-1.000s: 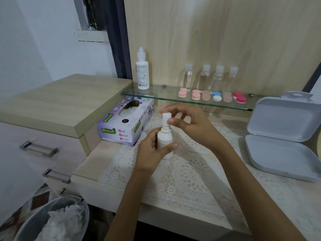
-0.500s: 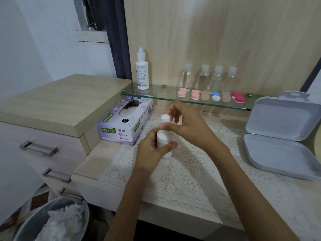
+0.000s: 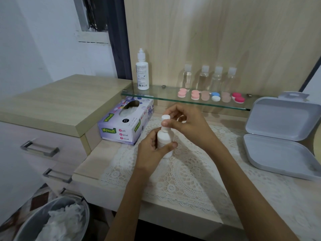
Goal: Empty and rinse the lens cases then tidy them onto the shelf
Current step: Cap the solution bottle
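My left hand (image 3: pixel 152 150) grips the body of a small white bottle (image 3: pixel 165 138) that stands upright on the lace mat. My right hand (image 3: pixel 187 124) pinches the bottle's white cap (image 3: pixel 165 118) from the right. On the glass shelf (image 3: pixel 156 98) behind lie several closed lens cases: two pink ones (image 3: pixel 182 93), two beige ones (image 3: pixel 205 95), a blue and white one (image 3: pixel 215 96) and a red one (image 3: pixel 238 97).
A tall white solution bottle (image 3: pixel 142 71) and several small clear bottles (image 3: pixel 186 75) stand on the shelf. A tissue box (image 3: pixel 126 121) sits left of my hands, an open grey plastic box (image 3: pixel 281 136) to the right. A bin with crumpled tissue (image 3: pixel 57 221) is below left.
My right hand has shifted on the cap, with the thumb now across its lower part. The bottle and my left hand have stayed in place.
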`<state>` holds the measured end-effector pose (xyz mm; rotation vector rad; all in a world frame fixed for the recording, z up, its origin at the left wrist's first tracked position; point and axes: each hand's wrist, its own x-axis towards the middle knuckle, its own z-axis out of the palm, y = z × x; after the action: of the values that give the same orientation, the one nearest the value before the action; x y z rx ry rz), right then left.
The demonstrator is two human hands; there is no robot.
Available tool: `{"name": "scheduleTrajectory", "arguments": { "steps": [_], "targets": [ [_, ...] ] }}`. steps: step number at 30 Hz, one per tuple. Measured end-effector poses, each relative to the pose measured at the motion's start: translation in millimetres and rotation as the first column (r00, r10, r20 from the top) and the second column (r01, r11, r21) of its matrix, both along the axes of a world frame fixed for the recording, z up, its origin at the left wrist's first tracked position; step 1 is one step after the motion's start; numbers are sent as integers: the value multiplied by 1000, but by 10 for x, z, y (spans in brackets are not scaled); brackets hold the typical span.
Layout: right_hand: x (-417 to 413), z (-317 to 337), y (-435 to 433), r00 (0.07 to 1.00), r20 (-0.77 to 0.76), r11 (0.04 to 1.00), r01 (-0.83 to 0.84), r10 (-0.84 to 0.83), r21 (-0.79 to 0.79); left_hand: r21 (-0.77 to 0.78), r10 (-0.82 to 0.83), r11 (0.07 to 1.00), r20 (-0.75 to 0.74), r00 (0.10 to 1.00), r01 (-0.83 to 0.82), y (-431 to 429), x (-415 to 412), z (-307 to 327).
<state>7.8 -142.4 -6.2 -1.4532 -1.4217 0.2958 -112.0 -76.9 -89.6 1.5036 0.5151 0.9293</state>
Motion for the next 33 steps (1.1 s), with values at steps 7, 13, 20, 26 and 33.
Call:
{"name": "scheduleTrajectory", "arguments": {
  "steps": [7,13,20,26,33],
  "targets": [
    [8,-91,-8,1000,10,999,-18,18,-43,9,-2,1000,2,1000,2,3,-2,-3],
    [8,-121,-7,1000,-23,1000,10,-10,8,15,1,1000,-2,1000,-1,7,3,-10],
    [-24,-212,27,1000,1,995,27,-27,-99,14,-5,1000,1,1000,5,17,3,-13],
    [-16,-308,21,993,-29,993,112,-113,-44,25,2,1000,9,1000,-2,13,-3,-22],
    [-73,-321,-9,988,-87,990,117,-124,-82,64,21,998,-4,1000,-20,32,7,-24]
  ]
}}
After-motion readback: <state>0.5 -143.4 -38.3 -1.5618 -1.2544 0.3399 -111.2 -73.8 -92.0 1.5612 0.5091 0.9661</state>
